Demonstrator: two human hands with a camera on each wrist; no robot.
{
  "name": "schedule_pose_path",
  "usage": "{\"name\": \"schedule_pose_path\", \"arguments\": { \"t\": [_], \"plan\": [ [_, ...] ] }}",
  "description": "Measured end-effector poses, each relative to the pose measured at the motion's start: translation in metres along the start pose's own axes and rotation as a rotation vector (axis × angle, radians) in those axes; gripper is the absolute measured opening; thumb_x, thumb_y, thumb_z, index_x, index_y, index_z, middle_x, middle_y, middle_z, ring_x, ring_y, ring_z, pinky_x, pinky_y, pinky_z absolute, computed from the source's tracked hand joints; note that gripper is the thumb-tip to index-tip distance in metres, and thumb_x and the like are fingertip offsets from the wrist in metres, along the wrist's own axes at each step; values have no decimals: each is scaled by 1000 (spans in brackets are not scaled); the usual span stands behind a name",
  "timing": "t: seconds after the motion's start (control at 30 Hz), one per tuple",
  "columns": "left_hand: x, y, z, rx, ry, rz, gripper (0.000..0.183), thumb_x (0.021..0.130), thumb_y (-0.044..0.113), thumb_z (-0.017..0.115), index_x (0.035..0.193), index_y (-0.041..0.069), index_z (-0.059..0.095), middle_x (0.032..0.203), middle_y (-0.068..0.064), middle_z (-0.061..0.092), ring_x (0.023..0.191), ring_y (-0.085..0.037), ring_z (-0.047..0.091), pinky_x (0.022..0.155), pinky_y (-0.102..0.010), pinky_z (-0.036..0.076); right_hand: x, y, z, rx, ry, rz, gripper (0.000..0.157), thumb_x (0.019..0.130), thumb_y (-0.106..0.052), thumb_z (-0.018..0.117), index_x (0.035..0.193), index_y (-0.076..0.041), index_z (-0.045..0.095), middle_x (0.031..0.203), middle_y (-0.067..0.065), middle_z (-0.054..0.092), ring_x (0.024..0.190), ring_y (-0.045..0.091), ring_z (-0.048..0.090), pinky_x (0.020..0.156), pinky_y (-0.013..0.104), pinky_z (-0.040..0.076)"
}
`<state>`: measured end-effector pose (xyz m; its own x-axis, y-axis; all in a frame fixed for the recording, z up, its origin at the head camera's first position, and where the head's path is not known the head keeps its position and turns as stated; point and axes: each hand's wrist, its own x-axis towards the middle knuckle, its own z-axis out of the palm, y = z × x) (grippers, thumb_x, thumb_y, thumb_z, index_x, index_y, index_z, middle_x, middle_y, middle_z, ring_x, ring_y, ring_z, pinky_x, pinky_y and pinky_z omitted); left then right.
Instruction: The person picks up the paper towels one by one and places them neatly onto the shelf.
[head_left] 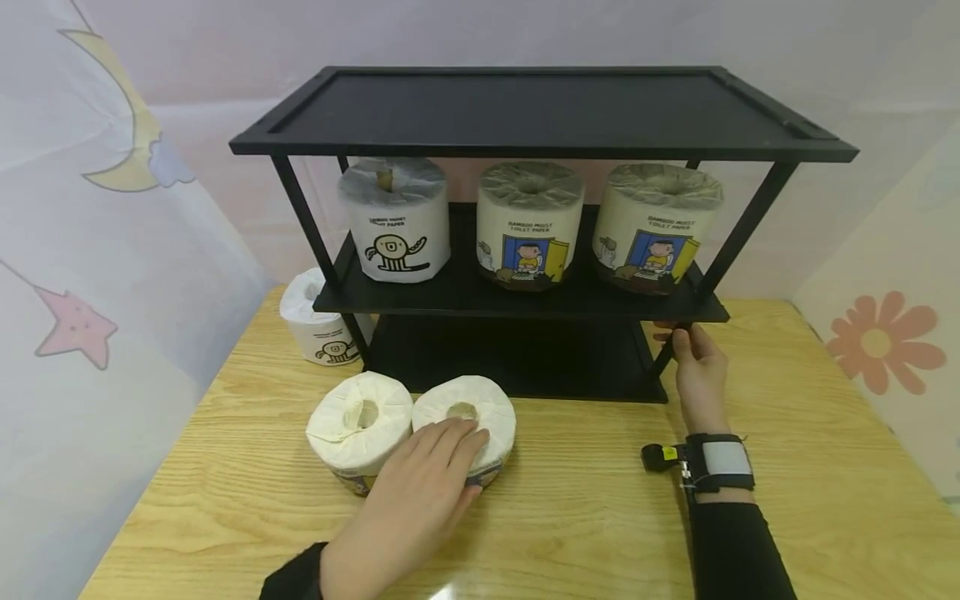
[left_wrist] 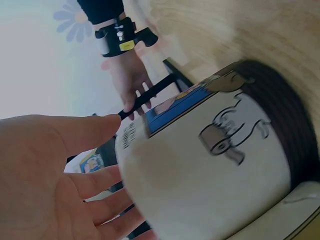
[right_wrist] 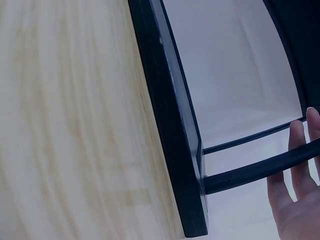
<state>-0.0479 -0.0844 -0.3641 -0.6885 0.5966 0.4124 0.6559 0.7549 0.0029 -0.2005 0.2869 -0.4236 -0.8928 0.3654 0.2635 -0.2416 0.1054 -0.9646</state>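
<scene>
My left hand (head_left: 420,496) rests on the top of a paper-wrapped toilet paper roll (head_left: 495,408), its fingers lying near the core hole. Close against that roll on its left stands another toilet paper roll (head_left: 337,429). In the left wrist view the printed side of the roll (left_wrist: 200,165) faces the camera, with thumb and fingers at its top end. My right hand (head_left: 701,379) holds the front right post (right_wrist: 260,167) of a black rack (head_left: 525,108), below its middle shelf. The thumb is in front of the post and the fingers reach behind it.
On the middle shelf (head_left: 465,298) stand three wrapped rolls: one with a line drawing (head_left: 393,221) and two with coloured prints (head_left: 531,225). Another roll (head_left: 311,321) sits behind the rack's left side on the wooden table (head_left: 577,500). Patterned cloth (head_left: 172,275) surrounds the table.
</scene>
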Motion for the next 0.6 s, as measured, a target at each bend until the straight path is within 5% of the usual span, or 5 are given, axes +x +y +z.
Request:
{"name": "schedule_pose_path", "arguments": {
  "t": [0.27, 0.47, 0.6],
  "plan": [
    [-1, -2, 15, 61, 2, 9, 65, 77, 23, 85, 131, 5, 55, 123, -13, 58, 113, -27, 57, 98, -37, 48, -1, 1, 0, -14, 15, 9, 30, 99, -28, 55, 113, -6, 70, 97, -5, 70, 99, 15, 63, 96, 26, 46],
    [2, -5, 24, 86, 126, 62, 39, 90, -4, 44, 126, 5, 55, 112, -13, 58, 100, -28, 58, 90, -39, 51, 0, 2, -2, 6, -6, 9, 30, 99, -26, 55, 114, -4, 70, 96, -5, 70, 98, 14, 64, 92, 19, 47],
    [4, -6, 29, 100, 170, 76, 37, 91, 1, 36, 122, 6, 56, 110, -12, 58, 101, -26, 59, 91, -40, 51, 1, 3, -3, 29, -13, 19, 29, 98, -26, 56, 114, -5, 70, 97, -4, 70, 98, 14, 64, 92, 18, 47]
  ]
}}
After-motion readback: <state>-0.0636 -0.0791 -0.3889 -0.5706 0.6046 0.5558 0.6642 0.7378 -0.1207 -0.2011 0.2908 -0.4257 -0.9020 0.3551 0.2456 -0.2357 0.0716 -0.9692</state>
